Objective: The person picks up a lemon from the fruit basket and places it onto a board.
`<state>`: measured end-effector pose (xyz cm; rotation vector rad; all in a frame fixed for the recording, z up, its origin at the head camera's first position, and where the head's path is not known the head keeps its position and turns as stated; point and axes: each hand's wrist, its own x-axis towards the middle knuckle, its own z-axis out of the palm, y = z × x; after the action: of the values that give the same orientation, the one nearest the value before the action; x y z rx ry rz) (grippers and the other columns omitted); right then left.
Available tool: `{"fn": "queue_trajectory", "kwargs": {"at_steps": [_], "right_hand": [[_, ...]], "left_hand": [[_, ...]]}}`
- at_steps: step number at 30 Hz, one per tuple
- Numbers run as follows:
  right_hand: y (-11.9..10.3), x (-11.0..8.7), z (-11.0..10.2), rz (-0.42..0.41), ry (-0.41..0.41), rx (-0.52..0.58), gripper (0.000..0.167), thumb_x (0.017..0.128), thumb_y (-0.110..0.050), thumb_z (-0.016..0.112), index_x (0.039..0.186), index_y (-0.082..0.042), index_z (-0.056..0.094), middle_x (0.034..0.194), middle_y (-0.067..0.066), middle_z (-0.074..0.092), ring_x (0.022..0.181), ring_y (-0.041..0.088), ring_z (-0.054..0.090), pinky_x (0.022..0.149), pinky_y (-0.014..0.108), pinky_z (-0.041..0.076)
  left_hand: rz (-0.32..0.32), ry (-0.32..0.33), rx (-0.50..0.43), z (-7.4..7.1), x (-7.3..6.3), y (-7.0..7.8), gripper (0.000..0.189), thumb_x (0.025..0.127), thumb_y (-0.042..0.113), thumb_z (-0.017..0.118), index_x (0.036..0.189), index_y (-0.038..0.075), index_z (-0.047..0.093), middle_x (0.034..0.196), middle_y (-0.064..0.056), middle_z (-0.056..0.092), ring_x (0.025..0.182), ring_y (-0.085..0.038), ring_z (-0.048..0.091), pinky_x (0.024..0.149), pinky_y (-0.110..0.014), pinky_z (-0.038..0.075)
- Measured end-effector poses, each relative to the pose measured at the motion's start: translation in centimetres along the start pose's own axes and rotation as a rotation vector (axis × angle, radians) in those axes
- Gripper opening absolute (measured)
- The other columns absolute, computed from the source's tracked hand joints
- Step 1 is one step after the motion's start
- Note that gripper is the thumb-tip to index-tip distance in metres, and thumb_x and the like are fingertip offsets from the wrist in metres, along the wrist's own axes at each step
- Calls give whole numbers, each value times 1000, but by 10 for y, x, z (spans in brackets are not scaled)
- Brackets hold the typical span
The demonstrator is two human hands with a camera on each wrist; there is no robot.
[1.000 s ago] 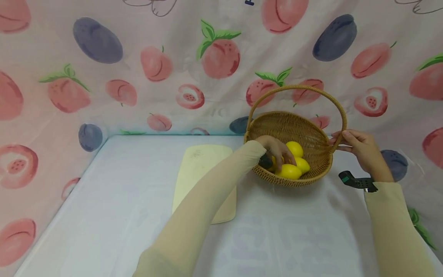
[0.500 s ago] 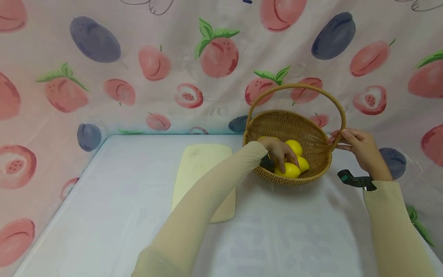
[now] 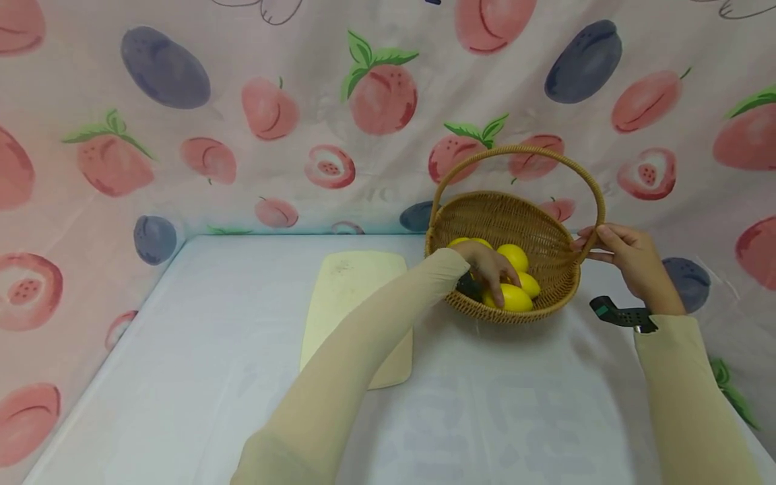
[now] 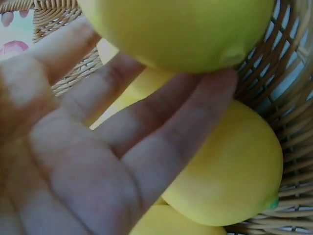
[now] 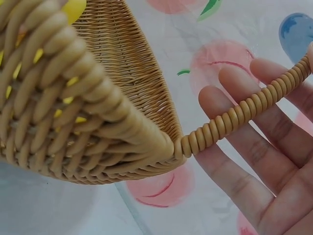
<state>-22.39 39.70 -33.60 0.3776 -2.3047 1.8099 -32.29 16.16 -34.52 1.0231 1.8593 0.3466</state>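
Note:
In the head view a wicker basket (image 3: 509, 219) with a tall arched handle stands tilted toward me at the right, holding several yellow lemons (image 3: 514, 257). My left hand (image 3: 487, 263) reaches into it, fingertips against the front lemon (image 3: 515, 298). The left wrist view shows these fingers (image 4: 161, 117) fairly straight, their tips touching a lemon (image 4: 186, 29), while another lemon (image 4: 230, 166) lies beside them; the thumb is hidden. My right hand (image 3: 633, 259) pinches the lower right end of the basket handle (image 5: 244, 110) between thumb and fingers, which lie extended behind it.
A cream cutting board (image 3: 358, 273) lies left of the basket, partly under my left forearm. A white cloth covers the table (image 3: 200, 337). Behind it hangs a fruit-patterned curtain (image 3: 327, 87). A black wrist strap (image 3: 624, 315) sits on my right wrist.
My left hand has shifted slightly inside the basket, and the front lemon has moved a little to the right. More yellow shows behind that hand. The right hand keeps its grip on the handle.

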Motion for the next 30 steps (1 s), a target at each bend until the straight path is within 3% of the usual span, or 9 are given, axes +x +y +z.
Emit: {"fn": "queue_trajectory", "kwargs": {"at_steps": [3,10,13,16,19,22,26,30], "right_hand": [[0,0,1,-8,-4,16,28,100,-14,43,102,-4,68,87,-4,73,86,4,68,72,14,54],[-2,2,1,7,11,-17,28,100,-16,43,102,-7,69,86,-6,73,84,3,67,72,13,53],[-3,2,1,7,11,-27,28,100,-17,43,102,-6,68,87,-5,73,85,3,67,72,13,53],[-2,3,1,5,9,-15,28,100,-16,43,102,-5,68,87,-5,73,86,4,67,72,13,53],[-1,2,1,9,11,7,28,100,-16,43,101,-5,68,86,-4,73,85,4,68,72,14,54],[-1,2,2,11,14,5,28,100,-17,43,101,-5,69,86,-5,73,84,4,68,71,14,54],[-1,1,2,9,18,-1,28,100,-16,43,101,-5,69,85,-5,73,84,4,68,71,14,54],[-2,1,3,12,18,2,28,100,-16,43,101,-4,68,85,-4,73,84,4,68,71,14,54]], "left_hand": [[-6,60,-49,0,0,0,69,80,17,75,141,17,43,143,-7,41,124,-16,44,87,-23,49],[27,252,-224,2,-2,-1,57,75,10,78,126,15,54,143,-6,40,130,-18,40,84,-25,52],[60,279,-232,3,-2,-1,43,77,8,75,116,11,57,123,-3,51,109,-13,50,75,-22,50],[82,295,-229,3,-2,-3,30,84,1,65,112,6,58,97,-4,55,81,-11,49,66,-22,45],[72,287,-209,2,-3,-3,28,87,-3,60,114,3,59,94,-5,56,78,-11,51,68,-21,46],[49,238,-134,1,-4,-3,34,86,3,64,120,7,60,117,-5,58,101,-11,56,79,-18,49],[15,167,-64,0,-2,1,41,87,10,66,127,11,58,139,-6,48,124,-15,49,91,-20,48],[2,134,-14,1,1,1,41,89,16,65,128,7,58,135,-7,53,117,-14,53,91,-20,48]]}}
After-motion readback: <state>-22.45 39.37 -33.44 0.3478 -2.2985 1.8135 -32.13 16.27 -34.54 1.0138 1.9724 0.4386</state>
